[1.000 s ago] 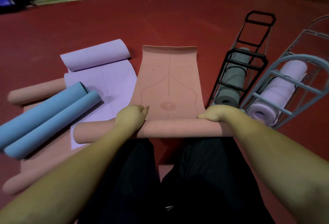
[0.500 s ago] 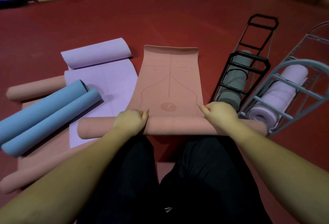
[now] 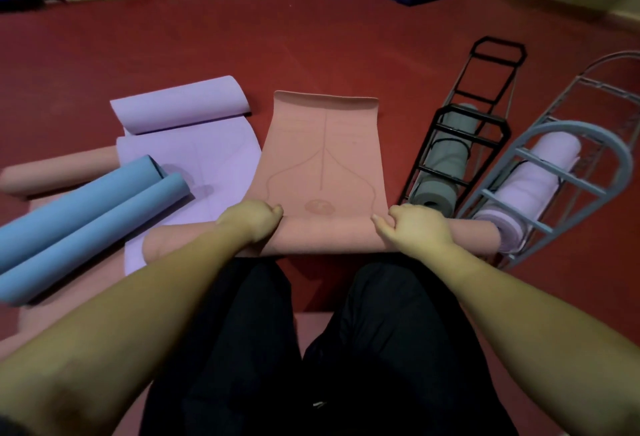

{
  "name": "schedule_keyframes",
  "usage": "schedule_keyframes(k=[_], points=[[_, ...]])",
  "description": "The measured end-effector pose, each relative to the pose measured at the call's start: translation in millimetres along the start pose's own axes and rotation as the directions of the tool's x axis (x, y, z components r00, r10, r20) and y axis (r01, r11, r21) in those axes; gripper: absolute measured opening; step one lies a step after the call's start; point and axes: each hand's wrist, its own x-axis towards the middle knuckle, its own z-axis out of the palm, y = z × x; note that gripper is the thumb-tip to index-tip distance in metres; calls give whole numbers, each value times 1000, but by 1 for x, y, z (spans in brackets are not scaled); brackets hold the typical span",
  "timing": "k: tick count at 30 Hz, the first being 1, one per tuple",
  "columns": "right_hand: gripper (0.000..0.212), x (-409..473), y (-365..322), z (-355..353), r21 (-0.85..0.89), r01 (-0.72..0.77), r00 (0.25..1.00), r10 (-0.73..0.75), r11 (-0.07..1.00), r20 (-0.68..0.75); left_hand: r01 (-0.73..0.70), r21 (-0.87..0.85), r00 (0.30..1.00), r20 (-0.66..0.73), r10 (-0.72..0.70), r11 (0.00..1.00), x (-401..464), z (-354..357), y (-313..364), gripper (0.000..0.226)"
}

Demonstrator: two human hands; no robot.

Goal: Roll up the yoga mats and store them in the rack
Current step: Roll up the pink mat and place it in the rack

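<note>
Kneeling on the red floor [image 3: 311, 30], the person presses both hands on the rolled part of a salmon-pink yoga mat [image 3: 325, 155]. The left hand [image 3: 251, 219] lies on top of the roll with its fingers [image 3: 275, 210] curled over the front of it, at the seam where the roll meets the flat part. The right hand [image 3: 417, 229] rests on the same roll with its fingers [image 3: 381, 227] bent and pressing down, the thumb pointing toward the left hand. The flat part of the mat stretches away beyond the fingers, and its far edge curls up a little.

To the left of the left fingers lies a half-unrolled lilac mat [image 3: 194, 151], and on it, further left, a blue mat [image 3: 86, 217] rolled from both ends. Under these lies another pink mat [image 3: 59, 172].

To the right of the right fingers lie two racks on the floor. The black rack [image 3: 460, 130] holds a grey rolled mat [image 3: 441, 172], and the pale blue rack [image 3: 588, 165], just beside it, holds a light pink rolled mat [image 3: 533, 182]. The right end of the pink roll reaches the mouth of the blue rack.
</note>
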Motion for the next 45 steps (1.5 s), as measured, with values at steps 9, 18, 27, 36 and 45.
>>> schedule_keyframes(k=[9,18,27,36,45], points=[[65,1,4,-37,92,19,916,-54,996,398,11,-8,962,272,-9,1000,-16,-20,5,54],[84,19,17,-5,182,-136,768,-12,974,640,-99,-17,957,-274,91,995,-27,16,1,46],[38,28,18,7,334,-133,853,-64,933,517,-170,192,894,-382,233,967,-49,54,-9,63],[69,12,-4,-3,133,-75,983,51,988,178,-101,67,989,-99,108,993,-9,16,4,62],[60,-4,-11,4,21,-52,994,50,998,101,-25,-37,983,181,31,999,28,9,9,71]])
